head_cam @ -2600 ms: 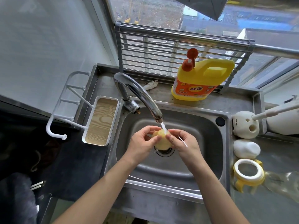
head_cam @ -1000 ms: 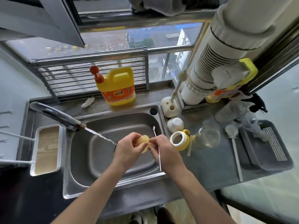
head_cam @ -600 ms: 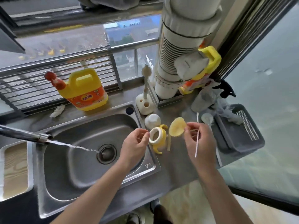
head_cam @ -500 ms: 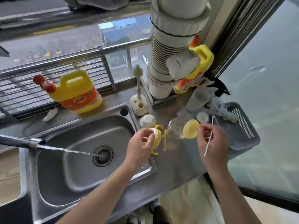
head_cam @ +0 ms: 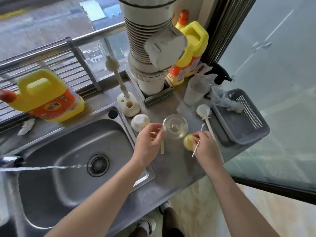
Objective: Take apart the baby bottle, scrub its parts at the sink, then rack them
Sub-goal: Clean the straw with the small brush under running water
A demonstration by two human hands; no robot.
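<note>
My left hand is closed over the bottle's collar ring on the counter; only bits of its yellow handle show under the fingers. The clear bottle body stands upright just beyond my fingertips. My right hand holds the yellow silicone nipple low over the counter, together with a thin white straw brush. The white dome cap sits beside the sink's corner.
Water runs from the tap into the steel sink. A grey basket stands at the right, a sponge brush beside it. Behind are a brush holder, detergent jugs, a spray bottle and a wide pipe.
Both hands left the running water and moved right to the counter. My right hand carried the nipple and thin brush down near the counter; my left went onto the collar ring.
</note>
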